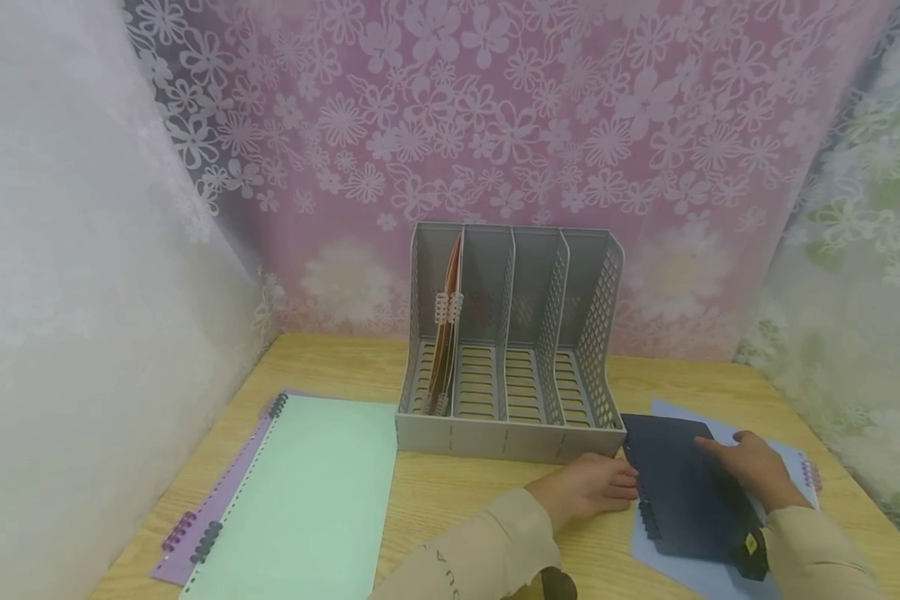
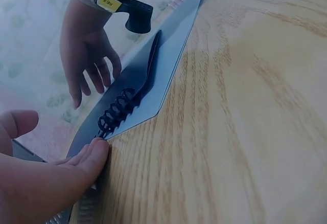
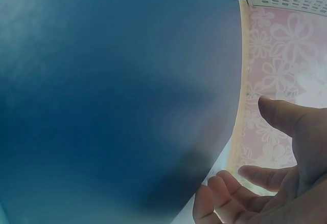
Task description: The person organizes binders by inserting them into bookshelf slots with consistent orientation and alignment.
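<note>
Head: smooth navy ring-bound notebook (image 1: pixel 678 487) lies on a pale-blue one (image 1: pixel 697 575), on the wood-grain table (image 1: pixel 442 508), right of the perforated grey rack (image 1: pixel 510 442). Left hand (image 1: pixel 588 490) at its spine, right hand (image 1: pixel 753 469) by its far edge; black wrist device (image 1: pixel 753 554) hides a corner.

Left wrist: left fingers extended at the rings, thumb apart, no grip.

Right wrist: right fingers loosely spread, released; contact unclear, cover cropped.

Head view: lighting is soft and even, contrast low, with pale haze on the white curtain (image 1: pixel 82 250) left of the left hand (image 1: pixel 588 487). Right wrist view: a diffuse shadow darkens the navy cover (image 3: pixel 122 81) beside the right hand (image 3: pixel 306 173), with faint sheen farther off. Left wrist view: bluish cast; flowered curtain (image 2: pixel 30 50) beyond the left hand blurred.
</note>
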A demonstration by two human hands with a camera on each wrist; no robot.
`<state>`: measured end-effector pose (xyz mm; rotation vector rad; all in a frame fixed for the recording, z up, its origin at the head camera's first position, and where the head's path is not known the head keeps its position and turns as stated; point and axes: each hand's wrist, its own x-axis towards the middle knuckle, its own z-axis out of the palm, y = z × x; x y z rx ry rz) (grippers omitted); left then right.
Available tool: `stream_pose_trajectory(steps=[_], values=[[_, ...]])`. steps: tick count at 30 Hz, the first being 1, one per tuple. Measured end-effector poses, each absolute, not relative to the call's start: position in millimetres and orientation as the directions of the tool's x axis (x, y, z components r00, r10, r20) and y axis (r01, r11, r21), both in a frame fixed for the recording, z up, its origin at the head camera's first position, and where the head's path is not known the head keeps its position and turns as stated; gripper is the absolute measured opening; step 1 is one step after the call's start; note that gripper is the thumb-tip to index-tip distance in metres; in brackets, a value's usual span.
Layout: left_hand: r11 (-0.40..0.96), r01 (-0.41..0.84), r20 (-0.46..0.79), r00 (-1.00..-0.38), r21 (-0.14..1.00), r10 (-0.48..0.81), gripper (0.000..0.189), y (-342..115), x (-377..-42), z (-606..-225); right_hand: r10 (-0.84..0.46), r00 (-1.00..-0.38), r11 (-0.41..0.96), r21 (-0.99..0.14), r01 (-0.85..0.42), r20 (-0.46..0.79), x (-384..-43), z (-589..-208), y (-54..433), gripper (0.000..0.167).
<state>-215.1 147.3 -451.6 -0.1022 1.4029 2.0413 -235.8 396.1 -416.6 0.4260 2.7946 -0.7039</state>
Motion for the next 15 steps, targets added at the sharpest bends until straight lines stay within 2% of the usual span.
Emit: stream_pose_trajectory(steps=[15], values=[[-0.184,-0.534,-0.405,-0.786,0.825,0.467,0.024,145.6,-216.2,-452.4,0.173,-0.949,0.892,-0.366,0.265,-0.265,-236.1,-419.3,400.6,0.087]])
